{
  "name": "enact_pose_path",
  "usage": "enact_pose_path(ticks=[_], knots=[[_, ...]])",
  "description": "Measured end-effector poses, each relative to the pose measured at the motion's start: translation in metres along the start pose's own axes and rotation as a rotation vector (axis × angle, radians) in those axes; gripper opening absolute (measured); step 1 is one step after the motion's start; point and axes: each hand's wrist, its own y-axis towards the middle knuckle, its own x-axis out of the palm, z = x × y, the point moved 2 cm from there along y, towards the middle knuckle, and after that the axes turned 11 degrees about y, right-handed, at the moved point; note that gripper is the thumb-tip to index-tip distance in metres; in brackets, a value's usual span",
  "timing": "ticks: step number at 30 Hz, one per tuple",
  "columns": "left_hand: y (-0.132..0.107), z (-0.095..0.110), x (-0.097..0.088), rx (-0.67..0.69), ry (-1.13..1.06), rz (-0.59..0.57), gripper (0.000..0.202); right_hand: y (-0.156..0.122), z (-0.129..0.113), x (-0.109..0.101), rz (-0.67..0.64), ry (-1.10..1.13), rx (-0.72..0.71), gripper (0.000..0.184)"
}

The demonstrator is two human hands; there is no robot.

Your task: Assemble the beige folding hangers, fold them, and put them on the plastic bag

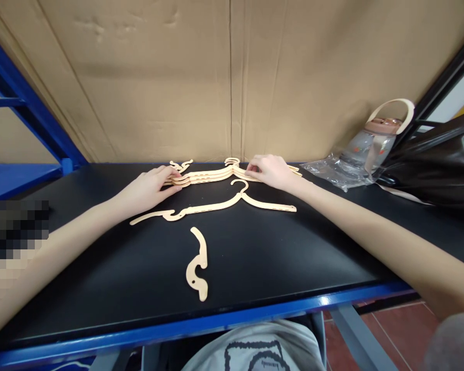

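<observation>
Two-handed, touching stacked hangers (pixel 212 176) with curved left hand (pixel 150 186) and right hand (pixel 272 170), not showing clearly whether gripping; best aligning ends gently.

Wooden hangers on a black desk (pixel 278 257). The left hand (pixel 152 186) holds the nine-o'clock end of the stacked hangers (pixel 212 176) between thumb and fingers; the right hand (pixel 270 171) touches their three-o'clock side. From the single hanger (pixel 212 207) in front, a loose curved piece (pixel 193 270) lies at seven o'clock, a bottle (pixel 371 144) at two.
</observation>
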Motion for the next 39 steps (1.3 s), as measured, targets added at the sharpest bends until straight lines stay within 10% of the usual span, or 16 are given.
enact_pose_path(ticks=[10,17,39], knots=[[-0.003,0.005,-0.008,-0.090,0.076,0.017,0.050,-0.011,0.024,-0.017,-0.269,0.028,0.087,0.064],[-0.003,0.006,-0.009,-0.094,0.128,0.034,0.043,-0.034,0.042,-0.025,-0.240,0.036,0.204,0.025],[-0.004,0.010,-0.011,-0.140,0.086,0.009,0.047,-0.037,0.029,-0.032,-0.195,-0.047,0.292,0.022]])
